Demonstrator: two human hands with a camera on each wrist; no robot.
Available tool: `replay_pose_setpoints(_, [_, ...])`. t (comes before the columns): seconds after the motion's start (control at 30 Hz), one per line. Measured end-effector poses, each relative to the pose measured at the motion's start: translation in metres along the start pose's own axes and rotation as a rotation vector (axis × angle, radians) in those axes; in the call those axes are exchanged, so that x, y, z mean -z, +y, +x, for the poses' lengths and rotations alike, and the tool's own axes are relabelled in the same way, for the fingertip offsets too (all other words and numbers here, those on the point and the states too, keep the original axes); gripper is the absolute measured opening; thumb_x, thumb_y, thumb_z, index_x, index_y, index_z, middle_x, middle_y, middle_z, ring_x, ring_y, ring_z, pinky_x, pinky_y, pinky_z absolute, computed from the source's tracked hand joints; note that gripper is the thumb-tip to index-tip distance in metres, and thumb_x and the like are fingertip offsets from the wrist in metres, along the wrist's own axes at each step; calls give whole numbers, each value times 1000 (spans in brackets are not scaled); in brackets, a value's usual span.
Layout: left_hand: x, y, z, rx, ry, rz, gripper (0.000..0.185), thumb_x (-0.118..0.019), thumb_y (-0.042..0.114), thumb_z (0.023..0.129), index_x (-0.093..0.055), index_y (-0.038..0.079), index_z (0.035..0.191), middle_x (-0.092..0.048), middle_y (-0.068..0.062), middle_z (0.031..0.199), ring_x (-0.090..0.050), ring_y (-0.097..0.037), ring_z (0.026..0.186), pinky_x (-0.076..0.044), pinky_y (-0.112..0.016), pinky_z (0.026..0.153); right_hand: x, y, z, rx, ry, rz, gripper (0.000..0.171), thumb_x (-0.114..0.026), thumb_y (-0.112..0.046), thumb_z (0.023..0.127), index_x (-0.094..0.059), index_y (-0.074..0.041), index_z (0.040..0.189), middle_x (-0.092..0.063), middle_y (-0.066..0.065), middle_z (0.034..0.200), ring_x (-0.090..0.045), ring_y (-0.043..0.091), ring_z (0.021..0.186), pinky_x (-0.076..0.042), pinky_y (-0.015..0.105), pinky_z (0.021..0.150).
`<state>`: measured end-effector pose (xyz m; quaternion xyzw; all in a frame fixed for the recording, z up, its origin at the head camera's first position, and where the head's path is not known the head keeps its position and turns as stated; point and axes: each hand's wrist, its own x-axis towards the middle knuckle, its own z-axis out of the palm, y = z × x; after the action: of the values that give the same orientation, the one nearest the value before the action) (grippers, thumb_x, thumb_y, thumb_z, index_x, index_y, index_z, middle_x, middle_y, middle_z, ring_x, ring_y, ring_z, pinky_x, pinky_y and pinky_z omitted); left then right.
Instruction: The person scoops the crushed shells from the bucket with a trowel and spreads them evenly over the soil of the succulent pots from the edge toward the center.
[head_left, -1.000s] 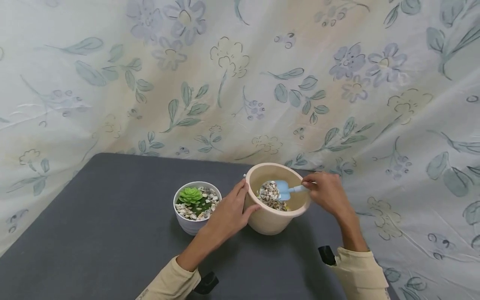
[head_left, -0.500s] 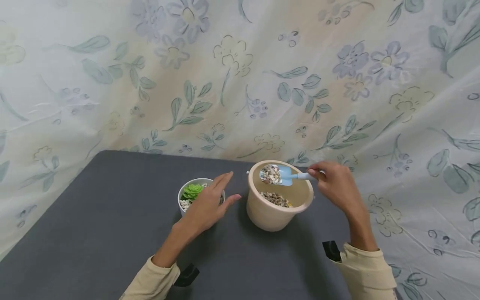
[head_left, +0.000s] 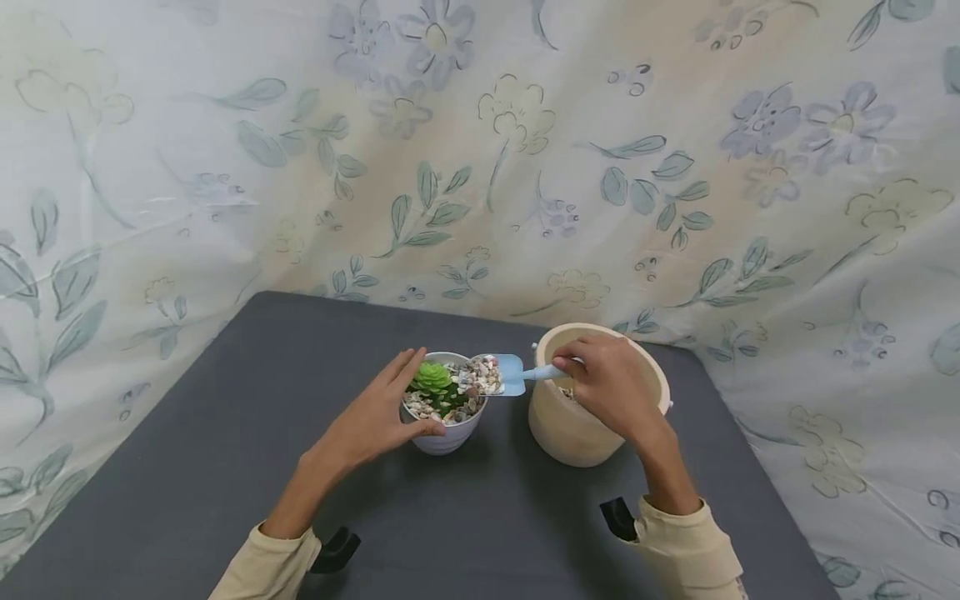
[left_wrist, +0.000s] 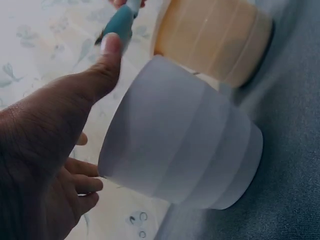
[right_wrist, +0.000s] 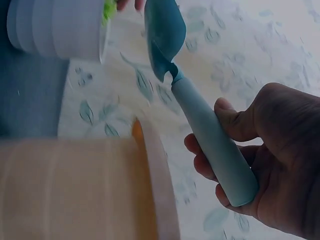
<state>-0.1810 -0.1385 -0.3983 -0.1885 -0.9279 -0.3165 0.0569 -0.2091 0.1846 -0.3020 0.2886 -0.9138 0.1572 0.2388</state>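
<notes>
Grey tabletop (head_left: 225,467): right hand (head_left: 611,387) grips the loaded scoop (head_left: 502,375); left hand (head_left: 375,417), fingers relaxed, steadies the white pot (head_left: 450,433). One tilt off-rim and pebbles (head_left: 483,375) scatter.

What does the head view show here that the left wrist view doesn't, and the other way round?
Only the head view shows the succulent, the pebbles heaped on the scoop, and the right hand gripping its handle. Only the left wrist view shows the white pot's outer wall from the side and the left hand's palm beside it with the fingers loosely curled. Both show the white pot, the beige pot next to it, the scoop and the grey table.
</notes>
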Motion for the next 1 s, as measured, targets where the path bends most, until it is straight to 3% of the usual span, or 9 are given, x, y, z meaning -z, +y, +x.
replay_pose_setpoints(0.13, [-5,0,4,3,-26,-8,119,-80,62,84,-11,18,170,-19,-19,175,-30,-45,158,-42,-68,114,-14,-14,3,62,-19,-87,5,-78,-12,93,-82,-10,90,-75,1,81,-58,14,68,-47,33,72])
replay_pose_setpoints(0.37, [-9,3,7,14,-11,-15,123,-84,59,82,-10,16,170,-23,-12,175,-32,-40,158,-41,-65,117,-22,-30,4,103,-102,-186,7,-77,-13,94,-82,-13,90,-71,-3,78,-54,12,69,-35,30,71])
replay_pose_setpoints(0.63, [-11,3,8,48,-18,-56,124,-83,62,81,-10,18,170,-22,-10,176,-30,-39,159,-40,-66,118,-17,-31,11,138,-73,-397,9,-80,-12,91,-79,-10,82,-62,4,71,-56,22,73,-45,40,80])
replay_pose_setpoints(0.7, [-11,3,7,59,-22,-67,124,-84,61,81,-10,19,170,-22,-10,176,-30,-39,160,-39,-66,119,-18,-31,13,187,-47,-463,15,-79,-13,92,-76,-10,78,-60,6,72,-57,25,76,-47,41,84])
replay_pose_setpoints(0.83, [-13,2,6,66,-32,-66,125,-83,63,81,-9,18,170,-22,-10,176,-30,-38,160,-39,-66,119,-24,-30,13,306,53,-563,8,-78,-7,92,-75,-7,84,-63,9,80,-59,28,85,-49,45,91])
replay_pose_setpoints(1.0, [-14,0,6,70,-27,-72,125,-83,64,80,-10,18,170,-24,-11,175,-31,-39,159,-39,-66,119,-27,-23,7,423,237,-579,4,-72,0,96,-75,-1,98,-67,14,91,-59,31,91,-48,47,92])
